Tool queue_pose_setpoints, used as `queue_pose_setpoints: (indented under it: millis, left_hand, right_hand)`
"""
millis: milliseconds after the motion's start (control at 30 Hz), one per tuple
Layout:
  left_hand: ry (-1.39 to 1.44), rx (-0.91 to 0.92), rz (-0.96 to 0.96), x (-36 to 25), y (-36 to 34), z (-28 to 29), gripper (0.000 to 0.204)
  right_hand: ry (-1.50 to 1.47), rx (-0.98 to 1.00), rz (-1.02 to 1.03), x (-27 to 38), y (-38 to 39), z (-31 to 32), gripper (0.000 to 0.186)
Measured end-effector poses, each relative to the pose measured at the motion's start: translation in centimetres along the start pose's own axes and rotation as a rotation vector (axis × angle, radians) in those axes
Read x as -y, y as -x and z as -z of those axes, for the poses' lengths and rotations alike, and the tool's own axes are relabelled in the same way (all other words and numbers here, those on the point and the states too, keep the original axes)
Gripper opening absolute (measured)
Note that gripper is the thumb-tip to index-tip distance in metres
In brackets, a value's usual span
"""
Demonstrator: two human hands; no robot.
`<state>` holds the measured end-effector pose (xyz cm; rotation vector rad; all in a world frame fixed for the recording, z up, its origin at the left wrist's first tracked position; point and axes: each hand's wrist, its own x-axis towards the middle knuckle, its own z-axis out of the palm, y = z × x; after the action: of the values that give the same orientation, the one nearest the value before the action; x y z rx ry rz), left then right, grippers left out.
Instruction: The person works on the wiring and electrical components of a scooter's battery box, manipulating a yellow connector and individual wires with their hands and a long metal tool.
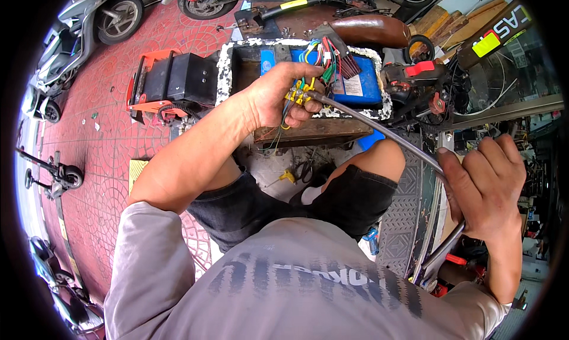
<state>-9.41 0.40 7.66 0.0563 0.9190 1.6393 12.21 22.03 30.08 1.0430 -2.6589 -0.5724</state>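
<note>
My left hand (275, 94) is closed round a cluster of yellow wire connectors (299, 93) with thin wires. A thick dark grey cable (385, 131) runs from these connectors down to the right. My right hand (483, 186) grips that cable farther along, and its end part hangs below the hand. Just beyond my left fingers, a bundle of coloured wires (328, 54) rises over an open box (223, 73) with a rough white-foamed rim. Inside the box lies a blue battery pack (370, 73) with a label. My left palm and fingertips are partly hidden.
Left of the box sits a black and orange frame part (178, 76). A brown seat (370, 32) lies behind it. Between my legs are a yellow-handled screwdriver (287, 176) and scissors (304, 170). Parked scooters (118, 20) stand on the red paving at far left.
</note>
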Motion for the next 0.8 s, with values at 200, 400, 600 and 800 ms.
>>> queue_pose_setpoints:
  millis: [200,400,600,800]
  left_hand:
    - [-0.029,-0.016,0.012,0.0,0.0,-0.6,0.046]
    - [-0.056,0.036,0.044,-0.5,-0.3,-0.5,0.05]
    - [-0.078,0.048,0.007,-0.4,0.1,-0.6,0.054]
    - [-0.137,0.113,0.066,-0.8,-1.0,0.7,0.055]
  right_hand:
    - [-0.015,-0.002,-0.001,0.1,-0.3,-0.3,0.045]
    - [0.118,-0.013,0.102,-0.1,-1.0,0.7,0.047]
    - [0.131,0.113,0.105,1.0,-2.5,2.1,0.051]
    - [0.181,0.091,0.128,0.5,-1.5,0.8,0.049]
